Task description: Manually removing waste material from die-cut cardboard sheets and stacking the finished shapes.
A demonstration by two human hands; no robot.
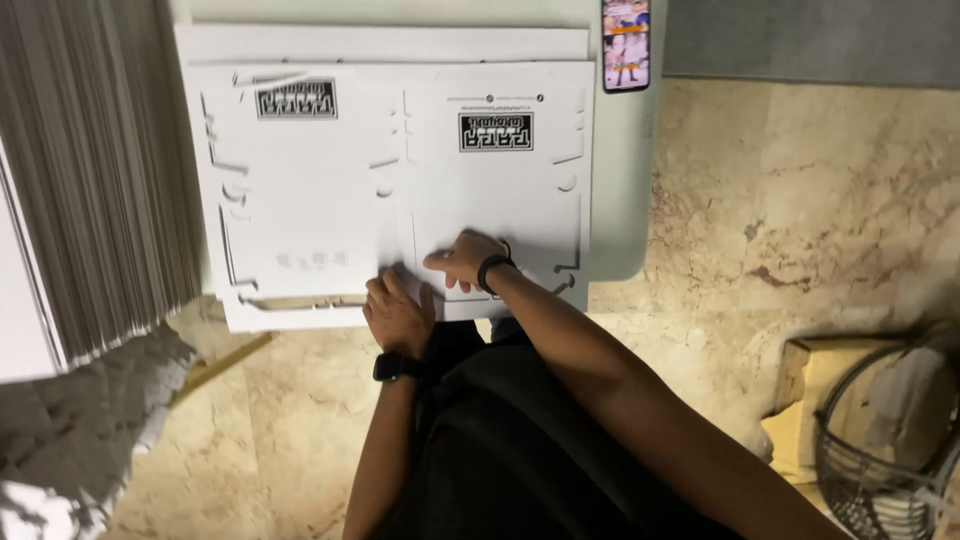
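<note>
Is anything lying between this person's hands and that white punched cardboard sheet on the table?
Nothing visible does. The left hand and the right hand both rest directly on the near edge of the white die-cut cardboard sheet. The phone lies off to the side, at the table's far corner.

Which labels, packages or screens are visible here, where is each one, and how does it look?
Left printed label: black-and-white rectangle, top left of the white die-cut sheet.
Right printed label: same kind, upper middle of the sheet.
Phone screen: lit, colourful, upright rectangle at the table's far right edge.
</note>
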